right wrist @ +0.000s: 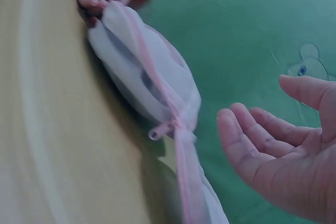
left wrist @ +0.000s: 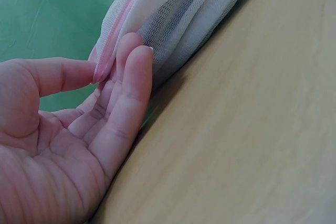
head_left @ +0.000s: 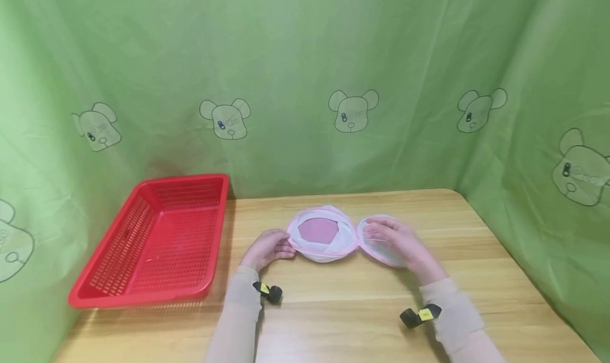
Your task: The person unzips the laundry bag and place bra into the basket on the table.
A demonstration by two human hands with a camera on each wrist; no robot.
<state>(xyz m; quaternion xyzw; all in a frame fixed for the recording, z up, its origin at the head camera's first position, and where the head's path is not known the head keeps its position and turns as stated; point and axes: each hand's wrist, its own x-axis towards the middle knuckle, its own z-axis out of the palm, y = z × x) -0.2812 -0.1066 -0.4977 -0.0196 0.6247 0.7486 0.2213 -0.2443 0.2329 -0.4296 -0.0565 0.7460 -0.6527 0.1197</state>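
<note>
A white mesh laundry bag (head_left: 344,231) with a pink zipper edge lies unzipped on the table, and pink shows at its inner bottom. Its round lid (head_left: 387,255) is folded out to the right, joined to the body at one spot. My left hand (head_left: 269,248) pinches the bag's left rim between thumb and fingers; in the left wrist view the thumb presses the pink zipper tape (left wrist: 111,51). My right hand (head_left: 399,241) hovers over the lid, fingers spread and holding nothing. A pink zipper pull (right wrist: 159,131) hangs near the joint in the right wrist view.
A red perforated plastic basket (head_left: 216,246) stands on the table's left side. Green curtain with bear-head prints (head_left: 286,61) surrounds the wooden table (head_left: 333,320) at the back and sides. Small black cameras are strapped to both wrists.
</note>
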